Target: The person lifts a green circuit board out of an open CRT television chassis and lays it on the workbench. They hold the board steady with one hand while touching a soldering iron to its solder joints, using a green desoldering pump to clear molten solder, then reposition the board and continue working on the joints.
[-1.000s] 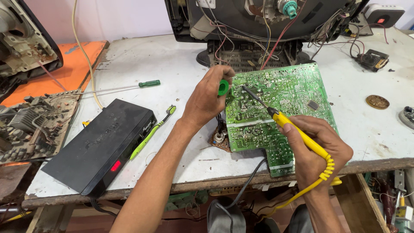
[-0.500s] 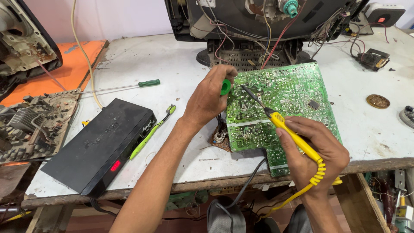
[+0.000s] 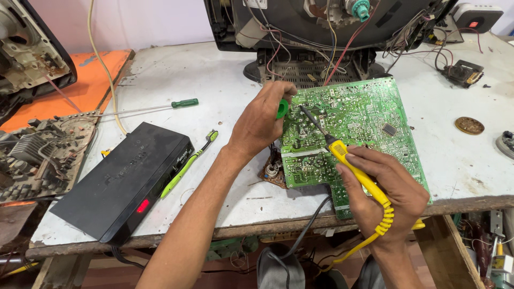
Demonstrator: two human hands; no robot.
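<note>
A green circuit board (image 3: 364,123) lies solder side up on the white bench, wired to the open television set (image 3: 321,27) behind it. My right hand (image 3: 383,190) grips a yellow soldering iron (image 3: 353,166) with a coiled yellow cord; its dark tip touches the board's upper left area. My left hand (image 3: 262,123) rests at the board's left edge, fingers closed around a small green object (image 3: 282,108) whose shape is mostly hidden.
A black flat box (image 3: 126,179) sits front left with a green toothbrush (image 3: 188,163) beside it. A long green-handled screwdriver (image 3: 155,107) lies behind. Another bare circuit chassis (image 3: 37,152) sits far left. A round brown disc (image 3: 469,126) and small black parts lie right.
My right hand with the soldering iron has shifted slightly left and up along the board. My left hand stays in place.
</note>
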